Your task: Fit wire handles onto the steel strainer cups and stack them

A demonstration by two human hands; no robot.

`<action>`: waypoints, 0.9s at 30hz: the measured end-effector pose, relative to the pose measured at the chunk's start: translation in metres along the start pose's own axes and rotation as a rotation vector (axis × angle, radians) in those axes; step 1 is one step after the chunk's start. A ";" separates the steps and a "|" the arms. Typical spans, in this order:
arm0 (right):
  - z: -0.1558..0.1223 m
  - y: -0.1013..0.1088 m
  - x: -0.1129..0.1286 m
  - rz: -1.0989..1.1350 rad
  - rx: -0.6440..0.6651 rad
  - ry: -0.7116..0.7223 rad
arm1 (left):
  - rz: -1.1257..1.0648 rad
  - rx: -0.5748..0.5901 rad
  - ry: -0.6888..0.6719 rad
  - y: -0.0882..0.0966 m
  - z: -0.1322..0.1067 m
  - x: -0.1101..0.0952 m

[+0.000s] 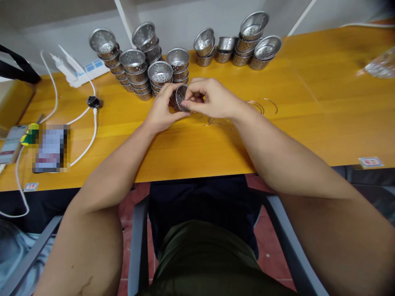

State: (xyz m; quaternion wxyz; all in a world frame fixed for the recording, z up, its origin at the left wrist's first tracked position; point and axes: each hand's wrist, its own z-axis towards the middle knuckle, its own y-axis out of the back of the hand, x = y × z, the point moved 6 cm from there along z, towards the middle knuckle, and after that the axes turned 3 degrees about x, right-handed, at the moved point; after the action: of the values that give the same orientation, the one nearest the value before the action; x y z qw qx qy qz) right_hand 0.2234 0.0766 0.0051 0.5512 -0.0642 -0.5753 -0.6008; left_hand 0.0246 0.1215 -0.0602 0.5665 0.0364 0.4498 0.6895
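My left hand (161, 110) is wrapped round a small perforated metal strainer cup (180, 97), tilted with its mouth toward my right hand. At the cup's rim, my right hand (212, 98) has thumb and fingers pinched together. Whatever is between those fingertips is hidden or too small to name. Several thin curved metal wires (257, 107) lie on the table beside and behind my right forearm. Just beyond my left hand stand stacks of similar perforated cups (160, 73).
More stacked cups (243, 45) stand at the back right along the wall. To the left lie a power strip (89, 73), white cables (95, 131) and phones (51, 148). A crumpled clear plastic bag (382, 63) rests at the far right of the yellow table (311, 131).
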 end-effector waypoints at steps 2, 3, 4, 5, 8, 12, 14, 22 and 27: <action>0.000 0.000 0.000 0.024 -0.017 -0.041 | 0.014 -0.014 0.025 0.000 0.001 -0.001; 0.000 -0.001 0.000 0.039 -0.022 -0.055 | 0.017 -0.024 0.037 0.000 0.002 -0.003; 0.000 -0.001 0.001 0.055 -0.029 -0.064 | 0.018 -0.032 0.047 0.000 0.002 -0.005; 0.000 -0.001 0.001 0.069 -0.036 -0.072 | 0.021 -0.038 0.054 0.001 0.003 -0.008; -0.001 0.000 0.001 0.102 -0.062 -0.107 | 0.040 -0.036 0.057 0.000 0.004 -0.012; -0.003 0.005 -0.001 0.218 -0.112 -0.113 | 0.007 -0.047 0.052 -0.003 0.003 -0.003; -0.006 0.013 -0.001 0.351 -0.140 -0.066 | -0.047 -0.063 0.066 -0.004 0.000 0.006; -0.023 0.061 -0.028 0.380 -0.303 -0.196 | -0.053 -0.056 0.088 0.007 -0.004 0.011; -0.025 0.050 -0.055 -0.179 0.082 -0.432 | -0.114 -0.016 0.103 0.001 -0.004 0.007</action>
State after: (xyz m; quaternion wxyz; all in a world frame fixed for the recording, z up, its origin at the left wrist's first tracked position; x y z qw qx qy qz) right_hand 0.2951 0.1031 -0.0109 0.3620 -0.1177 -0.7075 -0.5955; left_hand 0.0191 0.1250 -0.0651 0.5814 -0.0294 0.4742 0.6605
